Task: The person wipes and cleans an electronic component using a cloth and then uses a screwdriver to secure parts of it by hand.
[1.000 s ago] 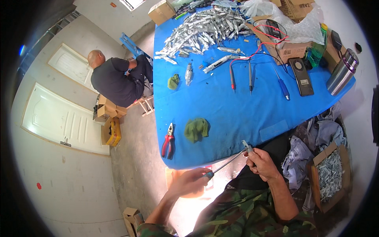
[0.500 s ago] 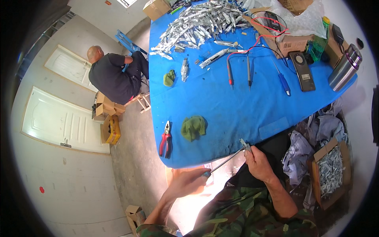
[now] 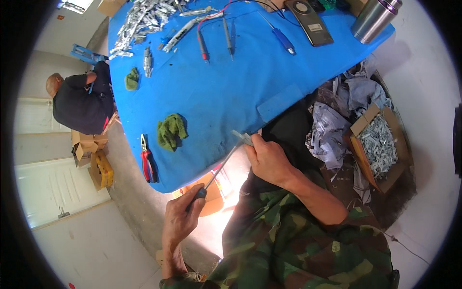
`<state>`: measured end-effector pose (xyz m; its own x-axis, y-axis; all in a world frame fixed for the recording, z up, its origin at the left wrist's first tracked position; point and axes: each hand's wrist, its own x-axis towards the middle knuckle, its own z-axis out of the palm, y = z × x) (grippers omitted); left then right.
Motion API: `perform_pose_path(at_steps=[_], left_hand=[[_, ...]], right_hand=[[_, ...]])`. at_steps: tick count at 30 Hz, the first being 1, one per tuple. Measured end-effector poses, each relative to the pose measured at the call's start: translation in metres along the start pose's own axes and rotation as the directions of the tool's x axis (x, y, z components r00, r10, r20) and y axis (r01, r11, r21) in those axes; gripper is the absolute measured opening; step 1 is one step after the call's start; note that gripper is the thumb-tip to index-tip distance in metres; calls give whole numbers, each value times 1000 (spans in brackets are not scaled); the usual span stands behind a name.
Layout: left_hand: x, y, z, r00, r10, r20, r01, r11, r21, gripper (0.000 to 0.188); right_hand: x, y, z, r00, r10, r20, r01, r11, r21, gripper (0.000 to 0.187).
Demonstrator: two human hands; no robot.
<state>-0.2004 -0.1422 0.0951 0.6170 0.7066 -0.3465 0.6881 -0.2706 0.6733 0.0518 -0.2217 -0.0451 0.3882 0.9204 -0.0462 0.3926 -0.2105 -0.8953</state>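
Note:
My left hand (image 3: 181, 216) is closed round the dark handle of a screwdriver (image 3: 220, 168), its long thin shaft slanting up to the right. The tip meets a small silver-grey metal piece (image 3: 243, 138), whose exact kind I cannot make out. My right hand (image 3: 270, 163) pinches that piece between thumb and fingers, just over the near edge of the blue-covered table (image 3: 207, 96). On the cloth to the left lie red-and-black pliers (image 3: 148, 161) and a crumpled green rag (image 3: 171, 132).
Silver metal pieces (image 3: 144, 19) are heaped at the far left. Farther back lie a red probe (image 3: 203, 46), a blue screwdriver (image 3: 283, 41), a dark phone-like device (image 3: 310, 24) and a steel flask (image 3: 376, 20). A carton (image 3: 362, 153) of metal pieces stands right. Another person (image 3: 81, 103) sits left.
The whole view has swung, so the table and tools sit farther left and higher. My left hand has turned, and the screwdriver slants more steeply. Both hands keep their hold.

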Motion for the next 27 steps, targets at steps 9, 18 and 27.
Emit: perform_pose_path(at_steps=[9,18,27], left_hand=[[-6,12,5,992,94,-86,-68,962,264,35],[-10,8,10,991,95,-97,-72,973,221,30],[-8,8,-2,996,-89,-1,89,995,37,31]], right_hand=[[-1,-6,1,999,-29,-26,27,997,-68,26],[-1,-3,5,997,-41,-58,38,998,-48,27],[0,5,12,998,-7,-70,14,995,103,30]])
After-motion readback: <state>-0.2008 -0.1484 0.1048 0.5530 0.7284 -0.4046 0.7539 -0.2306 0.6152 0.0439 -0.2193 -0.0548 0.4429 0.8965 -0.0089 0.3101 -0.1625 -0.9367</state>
